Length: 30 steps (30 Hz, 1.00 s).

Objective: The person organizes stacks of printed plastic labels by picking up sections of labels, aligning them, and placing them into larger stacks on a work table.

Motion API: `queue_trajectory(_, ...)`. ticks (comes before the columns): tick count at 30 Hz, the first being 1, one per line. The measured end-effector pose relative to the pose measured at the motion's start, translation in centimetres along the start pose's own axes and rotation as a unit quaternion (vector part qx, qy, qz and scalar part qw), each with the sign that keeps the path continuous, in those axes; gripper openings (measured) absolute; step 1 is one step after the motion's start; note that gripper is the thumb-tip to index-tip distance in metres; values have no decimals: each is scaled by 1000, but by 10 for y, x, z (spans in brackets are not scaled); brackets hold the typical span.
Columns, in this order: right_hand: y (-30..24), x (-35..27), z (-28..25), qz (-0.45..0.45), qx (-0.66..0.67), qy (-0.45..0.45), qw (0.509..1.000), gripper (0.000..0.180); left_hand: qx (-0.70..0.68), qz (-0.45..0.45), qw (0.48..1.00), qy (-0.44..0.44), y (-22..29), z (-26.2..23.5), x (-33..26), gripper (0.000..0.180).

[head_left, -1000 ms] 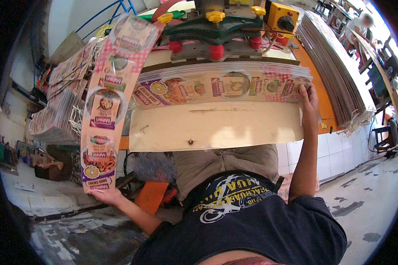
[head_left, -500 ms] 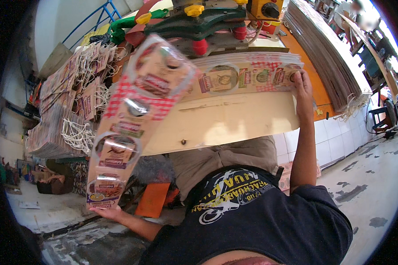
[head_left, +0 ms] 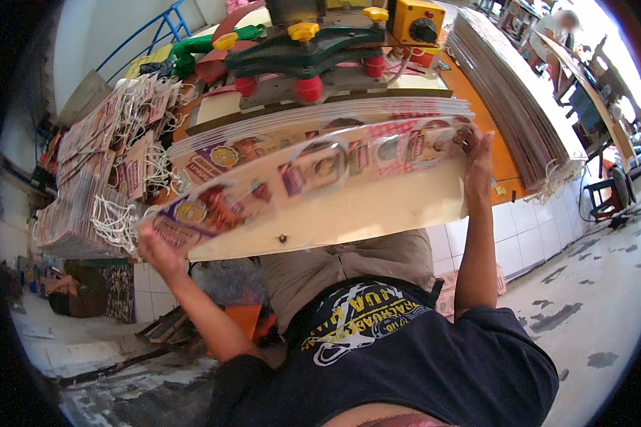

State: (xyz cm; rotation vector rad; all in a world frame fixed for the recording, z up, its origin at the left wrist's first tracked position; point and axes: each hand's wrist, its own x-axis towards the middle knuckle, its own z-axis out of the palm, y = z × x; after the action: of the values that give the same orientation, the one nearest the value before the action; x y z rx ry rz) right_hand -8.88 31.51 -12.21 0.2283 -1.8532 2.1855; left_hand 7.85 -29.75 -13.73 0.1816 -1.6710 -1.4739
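A long, glossy printed strip (head_left: 263, 203) with food pictures and a red checked band stretches across the front of the table, bowed and tilted. Its lower left corner is pinched in my left hand (head_left: 162, 249), beyond the table's left front edge. At the other end my right hand (head_left: 479, 162) is closed on the strip, close to the right ends of the stack. Just behind lies a stack of similar printed strips (head_left: 278, 127), partly covered by the held one. Beneath is a cream-coloured board (head_left: 377, 203).
Behind the stack stands a dark green machine clamp (head_left: 310, 53) with yellow knobs and red feet. Piled printed bags with white cords (head_left: 114, 160) are at the left. A tall stack of long sheets (head_left: 513, 92) lies at the right. A yellow control box (head_left: 417, 23) sits behind.
My left hand has risen toward the table, swinging the strip from steeply slanted to nearly crosswise before the stack. My right hand stays near the stack's right end, now gripping the strip.
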Motion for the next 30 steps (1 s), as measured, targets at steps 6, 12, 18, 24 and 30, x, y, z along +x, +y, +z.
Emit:
queue_trajectory(6, -2, -7, -3, -49, -112, 14, 992, 66, 206, 74, 956, -193, 25, 79, 42, 48)
queue_trajectory(12, -12, -7, 20, -32, -132, -4, 991, 49, 340, 105, 927, -122, 43, 104, 31, 36)
queue_trajectory(18, -18, -16, 20, -25, -169, -11, 985, 49, 253, -52, 962, -89, 45, 103, 26, 34)
queue_trajectory(24, -17, -16, 14, -29, -201, -8, 979, 50, 133, -57, 989, -14, 20, 69, 57, 28)
queue_trajectory(30, -21, -16, 24, -74, -152, 7, 986, 64, -36, -52, 997, 47, 18, 66, 117, 31)
